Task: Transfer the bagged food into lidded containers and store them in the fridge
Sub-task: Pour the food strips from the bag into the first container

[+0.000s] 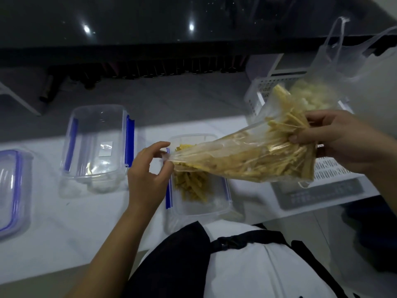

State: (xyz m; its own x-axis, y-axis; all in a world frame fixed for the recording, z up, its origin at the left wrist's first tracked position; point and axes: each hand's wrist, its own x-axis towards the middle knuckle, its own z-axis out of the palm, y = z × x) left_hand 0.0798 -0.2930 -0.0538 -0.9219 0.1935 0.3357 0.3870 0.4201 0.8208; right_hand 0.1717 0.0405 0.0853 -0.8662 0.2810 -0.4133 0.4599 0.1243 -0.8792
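The clear bag (pixel 247 155) of yellow sticks is pinched at its low mouth by the left hand (pixel 148 173) and gripped by the right hand (pixel 335 138) (raised end), tipped leftward over one of two open containers (pixel 217 203).
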